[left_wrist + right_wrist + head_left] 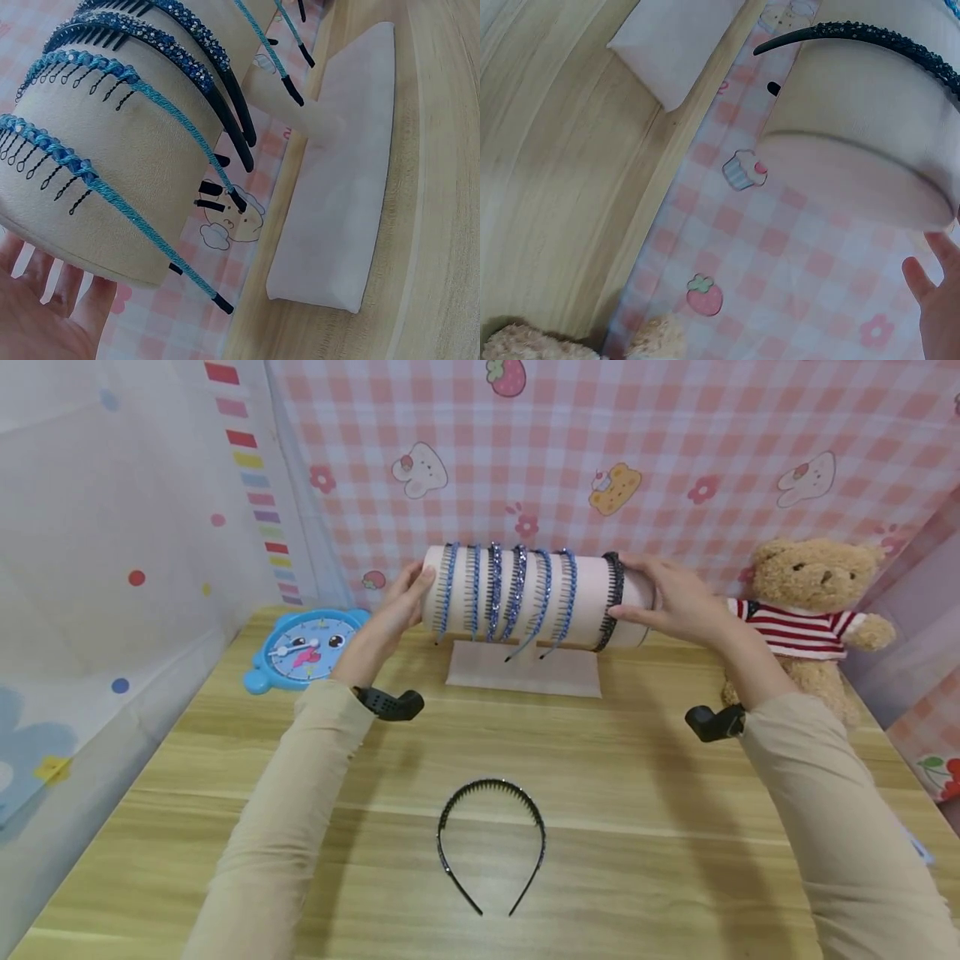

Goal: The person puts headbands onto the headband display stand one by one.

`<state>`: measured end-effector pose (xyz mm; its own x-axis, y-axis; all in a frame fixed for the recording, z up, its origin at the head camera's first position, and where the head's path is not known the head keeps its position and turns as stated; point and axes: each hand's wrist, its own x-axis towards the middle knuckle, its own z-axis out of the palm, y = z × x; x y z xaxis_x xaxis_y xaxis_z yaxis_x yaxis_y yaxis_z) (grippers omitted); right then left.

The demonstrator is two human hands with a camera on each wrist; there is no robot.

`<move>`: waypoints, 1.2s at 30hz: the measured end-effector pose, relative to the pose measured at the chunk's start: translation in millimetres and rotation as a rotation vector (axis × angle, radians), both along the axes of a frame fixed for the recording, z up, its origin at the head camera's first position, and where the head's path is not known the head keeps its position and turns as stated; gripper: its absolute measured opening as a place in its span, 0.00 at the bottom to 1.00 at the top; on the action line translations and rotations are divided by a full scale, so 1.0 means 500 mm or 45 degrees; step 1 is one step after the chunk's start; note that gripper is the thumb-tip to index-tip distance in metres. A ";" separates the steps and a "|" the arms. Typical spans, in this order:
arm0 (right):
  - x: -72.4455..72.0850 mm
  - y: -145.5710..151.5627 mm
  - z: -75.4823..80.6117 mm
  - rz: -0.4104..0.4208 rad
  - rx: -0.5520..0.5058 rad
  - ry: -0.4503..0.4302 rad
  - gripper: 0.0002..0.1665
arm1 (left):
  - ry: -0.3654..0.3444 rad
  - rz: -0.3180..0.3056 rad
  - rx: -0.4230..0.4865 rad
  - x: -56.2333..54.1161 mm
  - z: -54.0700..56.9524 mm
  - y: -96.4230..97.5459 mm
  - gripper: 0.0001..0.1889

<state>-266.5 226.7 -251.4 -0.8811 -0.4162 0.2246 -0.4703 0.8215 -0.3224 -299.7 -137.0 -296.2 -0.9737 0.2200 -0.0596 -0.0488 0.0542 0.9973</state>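
Note:
A cream display roll (pixel 588 581) on a flat base (pixel 522 668) carries several blue braided headbands (pixel 568 597), glittery blue ones (pixel 515 592) and a black sparkly headband (pixel 613 602) near its right end. At the roll's left end my left hand (pixel 397 606) holds on, thumb in front; its fingers spread beneath the end in the left wrist view. Over the right end reaches my right hand (pixel 678 597), thumb and fingers spread across the black headband, thumb tip on it. In the right wrist view, only some fingers (pixel 934 281) show beside the end.
Another black toothed headband (pixel 491 785) lies on the wooden table (pixel 600 860) in front, tips toward me. A blue toy clock (pixel 307 647) lies at the left. A teddy bear (pixel 813 581) in a striped shirt sits at the right. Behind hangs a pink checked cloth (pixel 480 452).

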 end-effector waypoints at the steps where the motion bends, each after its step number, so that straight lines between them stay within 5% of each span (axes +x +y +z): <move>1: -0.001 -0.005 0.001 -0.007 0.014 -0.003 0.45 | 0.007 0.000 -0.004 0.000 -0.001 0.000 0.32; 11: -0.005 -0.034 0.005 -0.032 0.093 -0.060 0.46 | 0.015 0.013 0.003 0.000 -0.006 0.005 0.31; 18: 0.012 -0.006 -0.019 -0.155 -0.124 -0.023 0.55 | 0.002 0.010 0.006 0.001 -0.002 0.006 0.31; 22: 0.035 0.016 -0.044 -0.245 -0.195 -0.292 0.62 | 0.000 0.013 0.012 -0.001 -0.001 0.003 0.31; 26: 0.058 0.022 -0.079 -0.266 -0.073 -0.674 0.59 | 0.012 0.011 0.019 -0.004 -0.001 0.001 0.31; 29: 0.072 0.006 -0.112 -0.180 0.022 -0.825 0.51 | 0.016 0.007 0.023 -0.004 -0.001 0.000 0.31; 36: 0.096 -0.074 -0.174 0.163 0.066 -0.963 0.33 | 0.006 0.012 0.027 -0.001 -0.001 0.000 0.32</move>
<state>-218.3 189.5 -338.6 -0.7315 -0.5187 -0.4427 -0.2292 0.7984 -0.5568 -300.3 -136.9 -296.8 -0.9759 0.2123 -0.0507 -0.0448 0.0323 0.9985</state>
